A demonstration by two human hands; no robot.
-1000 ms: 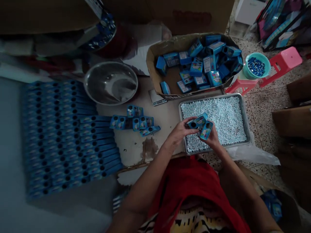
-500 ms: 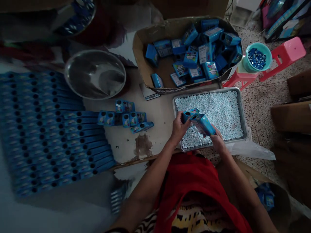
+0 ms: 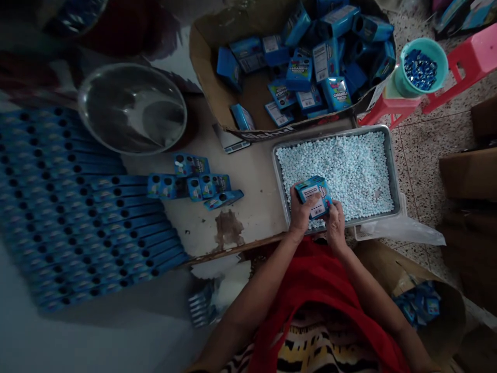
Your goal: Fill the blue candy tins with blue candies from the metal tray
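Note:
Over the near-left part of a metal tray (image 3: 395,173) of small pale blue candies (image 3: 341,166), a blue candy box (image 3: 320,207) with a white printed label is held in both hands. My left hand (image 3: 301,212) is wrapped round its left side, the thumb on the label. My right hand (image 3: 334,220) is closed on its lower right corner. Another blue edge shows behind its top; whether that is a second box I cannot tell. To the left, several blue boxes (image 3: 198,186) with dark round holes stand on the worktop (image 3: 256,191).
A carton (image 3: 205,67) of loose blue boxes stands beyond the tray, beside a small scale (image 3: 233,142). Left are a steel bowl (image 3: 89,124) and rows of blue boxes (image 3: 97,233). A teal bowl (image 3: 442,67) of shiny blue pieces rests near pink stools (image 3: 477,54).
Two boxes seen apart, one in each hand, are brought together. The front one is turned so its label faces up. My right hand has moved left and the view has shifted slightly.

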